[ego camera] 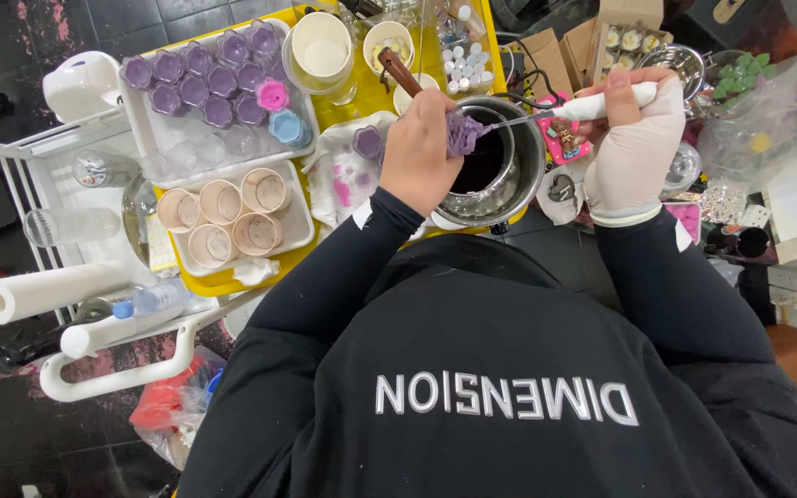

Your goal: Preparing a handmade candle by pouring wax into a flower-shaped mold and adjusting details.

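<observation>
A yellow table point(232, 281) held a white tray point(154, 138) of purple cups point(205, 78) at far left and a nearer tray point(299, 226) of beige cups point(232, 217). Right of them stood a steel pot point(529, 171) with dark liquid inside. The left hand point(420, 148), bare, was closed around a purple flower piece point(463, 134), keeping it over the pot. The right hand point(636, 148), in a white glove, was closed on a white-handled tool point(601, 104), its thin metal end touching the flower. A paper roll point(43, 293) lay at near left
</observation>
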